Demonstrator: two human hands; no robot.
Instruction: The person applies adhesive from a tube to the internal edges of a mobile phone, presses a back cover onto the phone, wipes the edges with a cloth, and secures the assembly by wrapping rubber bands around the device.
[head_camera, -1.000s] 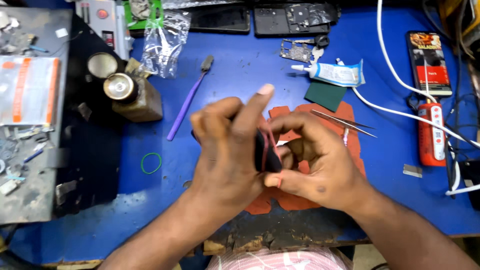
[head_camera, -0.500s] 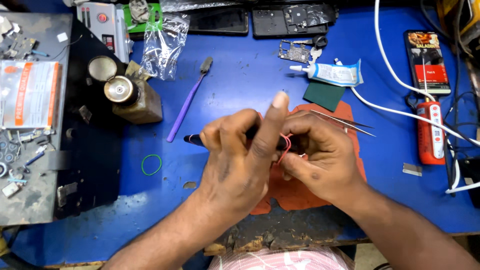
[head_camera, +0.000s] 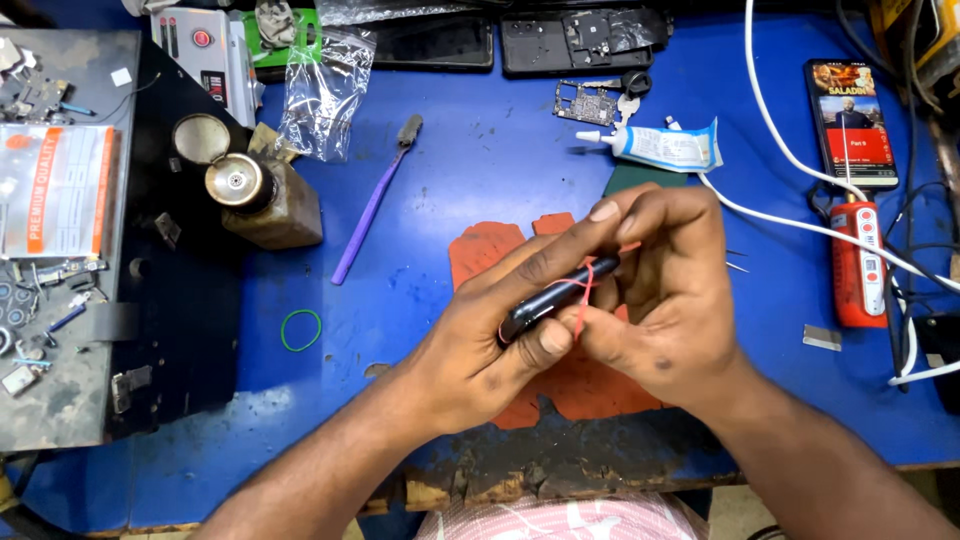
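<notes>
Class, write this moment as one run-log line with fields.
left hand: holds black phone | right hand: pinches red rubber band around phone | under hands: orange mat | nearby: green rubber band

Just one view here — a head-worn camera looking steeply down at a blue workbench (head_camera: 480, 150) from the seated person's side, so the near edge of the bench sits at the bottom of the frame and the far clutter runs along the top. It's fairly close in — both forearms enter from the bottom, and the left hand (head_camera: 500, 335) and right hand (head_camera: 670, 300) meet about dead centre.
</notes>
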